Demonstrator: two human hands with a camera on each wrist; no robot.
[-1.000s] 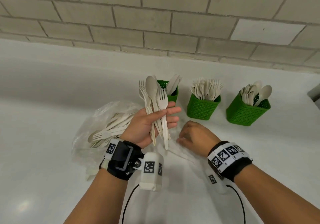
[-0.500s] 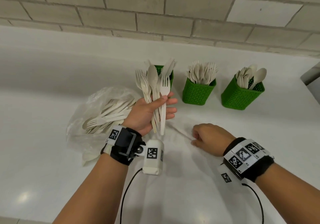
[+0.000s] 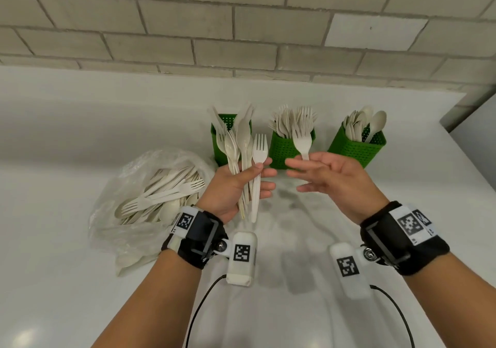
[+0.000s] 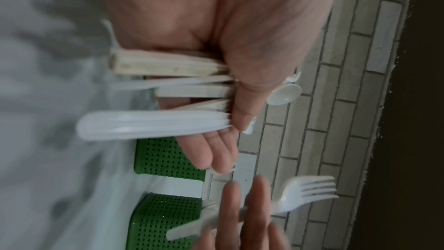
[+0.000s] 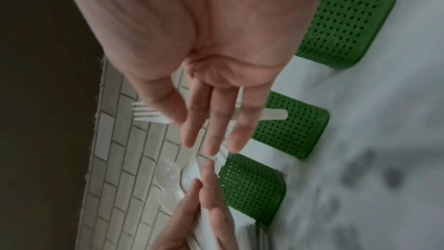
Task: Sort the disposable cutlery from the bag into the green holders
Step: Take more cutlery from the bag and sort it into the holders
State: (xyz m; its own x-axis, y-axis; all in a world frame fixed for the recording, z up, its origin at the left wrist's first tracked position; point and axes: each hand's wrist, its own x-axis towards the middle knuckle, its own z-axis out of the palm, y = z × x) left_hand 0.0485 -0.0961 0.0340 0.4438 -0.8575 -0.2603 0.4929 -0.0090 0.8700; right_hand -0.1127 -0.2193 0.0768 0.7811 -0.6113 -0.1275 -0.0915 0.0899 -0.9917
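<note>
My left hand (image 3: pixel 252 178) grips a bundle of pale cutlery (image 3: pixel 243 146), forks and spoons, heads up, in front of the left green holder (image 3: pixel 218 149); the handles (image 4: pixel 168 86) show under its thumb. My right hand (image 3: pixel 303 170) is raised palm up before the middle green holder (image 3: pixel 281 151), which is full of forks. It pinches a single fork (image 3: pixel 302 139) by the handle, tines up, with the fingers (image 5: pixel 211 121) nearly straight; that fork (image 5: pixel 273 115) crosses behind them. The right green holder (image 3: pixel 375 146) carries spoons. The clear bag (image 3: pixel 126 186) of cutlery lies at the left.
The white counter (image 3: pixel 80 280) runs back to a brick wall (image 3: pixel 241 25), and its right edge (image 3: pixel 472 165) drops off near the spoon holder. Cables (image 3: pixel 198 307) trail from both wrist units toward me.
My right hand has left the counter, where it lay curled, and now holds a fork up beside the left hand. The left hand's bundle has stayed raised.
</note>
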